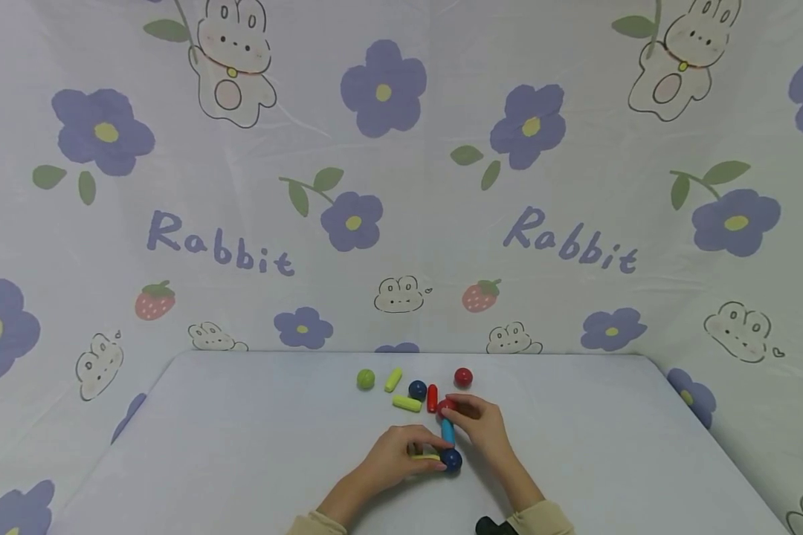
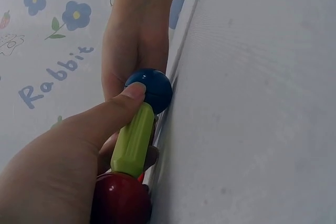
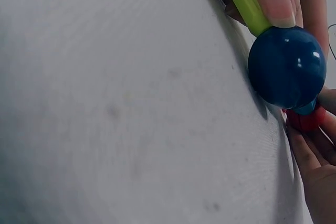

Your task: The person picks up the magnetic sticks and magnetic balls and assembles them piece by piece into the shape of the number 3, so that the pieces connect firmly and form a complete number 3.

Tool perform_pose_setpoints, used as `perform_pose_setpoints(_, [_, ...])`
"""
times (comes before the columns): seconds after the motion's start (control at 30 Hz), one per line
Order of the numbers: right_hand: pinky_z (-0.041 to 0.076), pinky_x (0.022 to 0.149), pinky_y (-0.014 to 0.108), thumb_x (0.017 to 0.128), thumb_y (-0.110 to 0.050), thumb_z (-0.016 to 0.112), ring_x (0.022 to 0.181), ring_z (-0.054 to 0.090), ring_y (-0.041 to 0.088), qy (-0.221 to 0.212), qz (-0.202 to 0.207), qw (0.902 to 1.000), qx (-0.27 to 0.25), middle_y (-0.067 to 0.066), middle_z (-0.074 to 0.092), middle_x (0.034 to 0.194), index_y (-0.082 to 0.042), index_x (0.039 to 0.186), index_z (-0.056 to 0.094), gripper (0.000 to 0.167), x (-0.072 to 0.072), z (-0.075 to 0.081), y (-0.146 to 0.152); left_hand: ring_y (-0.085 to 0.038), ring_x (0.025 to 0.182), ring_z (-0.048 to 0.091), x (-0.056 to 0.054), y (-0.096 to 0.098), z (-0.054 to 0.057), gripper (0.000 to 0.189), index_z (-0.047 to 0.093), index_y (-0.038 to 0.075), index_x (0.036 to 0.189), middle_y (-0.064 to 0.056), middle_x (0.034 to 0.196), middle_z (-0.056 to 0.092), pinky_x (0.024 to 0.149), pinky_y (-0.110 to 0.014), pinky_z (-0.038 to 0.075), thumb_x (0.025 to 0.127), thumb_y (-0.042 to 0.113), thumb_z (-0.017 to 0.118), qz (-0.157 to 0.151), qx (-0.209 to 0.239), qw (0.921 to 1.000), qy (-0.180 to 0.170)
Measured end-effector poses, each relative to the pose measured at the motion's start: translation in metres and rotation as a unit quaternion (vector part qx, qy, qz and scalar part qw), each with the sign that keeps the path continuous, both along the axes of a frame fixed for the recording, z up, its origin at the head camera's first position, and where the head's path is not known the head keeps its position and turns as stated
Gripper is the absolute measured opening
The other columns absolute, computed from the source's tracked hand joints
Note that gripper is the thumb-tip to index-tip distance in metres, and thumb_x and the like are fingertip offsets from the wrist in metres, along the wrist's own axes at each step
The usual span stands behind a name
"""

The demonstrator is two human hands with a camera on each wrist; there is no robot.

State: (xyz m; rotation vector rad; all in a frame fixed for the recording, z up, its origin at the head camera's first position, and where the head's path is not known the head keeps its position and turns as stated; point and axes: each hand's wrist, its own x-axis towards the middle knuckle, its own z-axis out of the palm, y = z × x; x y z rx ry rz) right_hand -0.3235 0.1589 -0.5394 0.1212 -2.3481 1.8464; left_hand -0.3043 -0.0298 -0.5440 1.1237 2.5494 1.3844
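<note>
My left hand pinches a dark blue ball, its thumb pressed on the ball in the left wrist view. From that ball a yellow-green rod runs back under the hand to a red ball. A light blue rod leads away from the dark blue ball to another red ball. My right hand pinches this second red ball between thumb and fingers. In the head view, the left hand hides most of the yellow-green rod and the red ball at its end.
Beyond the hands lie a red rod, a dark blue ball, two yellow-green rods, a green ball and a red ball. They rest on a white table backed by a patterned cloth.
</note>
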Motion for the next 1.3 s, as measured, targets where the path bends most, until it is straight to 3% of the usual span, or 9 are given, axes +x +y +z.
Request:
perform_pose_setpoints(0.23, [0.045, 0.083, 0.031, 0.077, -0.024, 0.071, 0.096, 0.057, 0.017, 0.002, 0.002, 1.0, 0.007, 0.001, 0.064, 0.1, -0.008, 0.108, 0.065, 0.035, -0.001, -0.002, 0.001, -0.003, 0.073, 0.056, 0.0, 0.001, 0.005, 0.04, 0.062, 0.029, 0.11, 0.016, 0.091, 0.062, 0.066, -0.022, 0.046, 0.073, 0.041, 0.07, 0.012, -0.005, 0.9992, -0.037])
perform_pose_setpoints(0.47, [0.045, 0.083, 0.033, 0.077, -0.025, 0.071, 0.098, 0.057, 0.021, 0.005, 0.007, 1.0, -0.004, 0.005, 0.063, 0.101, -0.008, 0.107, 0.064, 0.036, 0.0, -0.003, 0.001, -0.008, 0.062, 0.055, -0.003, 0.004, 0.007, 0.054, 0.057, 0.026, 0.118, 0.008, 0.092, 0.063, 0.055, -0.023, 0.046, 0.07, 0.044, 0.072, 0.019, 0.002, 0.9994, -0.029])
perform_pose_setpoints(0.6, [0.044, 0.085, 0.034, 0.078, -0.028, 0.07, 0.098, 0.056, 0.018, -0.003, 0.0, 1.0, 0.001, 0.001, 0.064, 0.101, -0.011, 0.107, 0.065, 0.034, 0.0, -0.002, 0.001, -0.008, 0.059, 0.053, -0.006, 0.004, 0.006, 0.057, 0.056, 0.028, 0.12, 0.01, 0.096, 0.061, 0.052, -0.022, 0.045, 0.069, 0.046, 0.071, 0.021, -0.012, 0.9992, -0.032])
perform_pose_setpoints(0.77, [0.043, 0.086, 0.036, 0.08, -0.03, 0.067, 0.098, 0.056, 0.016, -0.009, -0.003, 1.0, 0.0, -0.002, 0.064, 0.099, -0.009, 0.106, 0.065, 0.034, 0.0, -0.001, 0.002, -0.01, 0.06, 0.051, -0.005, 0.004, 0.009, 0.054, 0.058, 0.027, 0.12, 0.015, 0.101, 0.06, 0.052, -0.021, 0.043, 0.07, 0.046, 0.07, 0.01, -0.014, 0.9994, -0.03])
perform_pose_setpoints(0.97, [0.045, 0.082, 0.032, 0.081, -0.029, 0.067, 0.095, 0.057, 0.016, 0.019, -0.001, 0.9998, -0.004, 0.0, 0.064, 0.099, -0.007, 0.106, 0.065, 0.034, -0.003, 0.001, 0.002, -0.009, 0.058, 0.051, -0.004, 0.003, 0.009, 0.048, 0.062, 0.024, 0.115, 0.015, 0.101, 0.061, 0.052, -0.021, 0.044, 0.071, 0.043, 0.07, -0.003, 0.005, 0.9998, -0.019])
perform_pose_setpoints(1.3, [0.042, 0.086, 0.034, 0.081, -0.012, 0.067, 0.106, 0.053, 0.023, 0.017, 0.038, 0.9988, -0.026, 0.011, 0.058, 0.114, -0.001, 0.114, 0.058, 0.036, -0.016, 0.005, -0.003, -0.008, 0.063, 0.05, -0.005, 0.003, 0.006, 0.045, 0.061, 0.025, 0.116, 0.015, 0.103, 0.06, 0.055, -0.021, 0.044, 0.074, 0.042, 0.068, -0.016, 0.0, 0.9995, -0.028])
